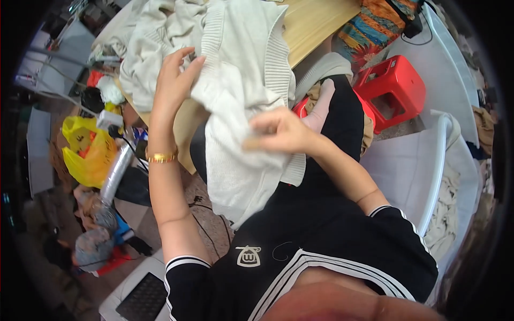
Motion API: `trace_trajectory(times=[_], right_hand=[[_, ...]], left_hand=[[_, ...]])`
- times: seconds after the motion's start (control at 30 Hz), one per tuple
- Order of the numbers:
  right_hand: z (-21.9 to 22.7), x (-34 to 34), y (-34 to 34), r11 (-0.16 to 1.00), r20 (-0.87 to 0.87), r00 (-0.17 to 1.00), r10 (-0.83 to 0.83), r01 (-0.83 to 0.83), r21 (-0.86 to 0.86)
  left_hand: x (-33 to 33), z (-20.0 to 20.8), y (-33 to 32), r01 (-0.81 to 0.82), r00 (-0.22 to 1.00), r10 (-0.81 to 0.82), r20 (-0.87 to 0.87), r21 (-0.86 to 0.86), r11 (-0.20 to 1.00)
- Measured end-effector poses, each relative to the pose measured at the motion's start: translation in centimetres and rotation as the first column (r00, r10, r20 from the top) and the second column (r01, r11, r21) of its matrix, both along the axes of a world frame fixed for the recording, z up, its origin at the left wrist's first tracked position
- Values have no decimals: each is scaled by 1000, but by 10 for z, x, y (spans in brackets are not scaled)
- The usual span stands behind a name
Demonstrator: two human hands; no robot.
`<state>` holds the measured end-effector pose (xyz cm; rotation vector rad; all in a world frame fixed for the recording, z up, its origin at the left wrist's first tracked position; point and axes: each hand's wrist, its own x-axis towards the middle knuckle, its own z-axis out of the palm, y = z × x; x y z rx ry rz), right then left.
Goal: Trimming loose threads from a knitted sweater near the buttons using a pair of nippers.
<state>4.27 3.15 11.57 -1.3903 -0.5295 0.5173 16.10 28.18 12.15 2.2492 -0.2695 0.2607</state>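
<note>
A cream knitted garment (pixel 235 176) with ribbed edges hangs from the wooden table's near edge over my lap. My left hand (pixel 175 75) is open beside it, thumb and fingers apart, next to more cream knitwear (pixel 144 67) heaped on the table. Over the front of the hanging garment is my right hand (pixel 284 131), its fingers bent and smeared by motion. Whether those fingers grip any fabric cannot be made out. Part of the knit around the right hand is blurred too.
Beyond the knitwear shows the wooden table (pixel 316 24). To the right stand a red plastic stool (pixel 393 88) and a large pale plastic bin (pixel 401 166) with cloth beside it. At left are a yellow plastic bag (pixel 88 160), a silvery tube (pixel 115 174) and cables (pixel 206 224) on the floor.
</note>
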Motion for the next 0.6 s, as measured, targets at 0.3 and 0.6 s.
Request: trace_trajectory(times=[0.3, 0.6], right_hand=[[23, -25, -30, 850, 169, 840, 516, -477, -224], [52, 62, -68, 794, 195, 780, -594, 608, -10]], left_hand=[[77, -16, -70, 73, 973, -114, -203, -196, 978], [-52, 80, -111, 460, 857, -465, 221, 77, 884]])
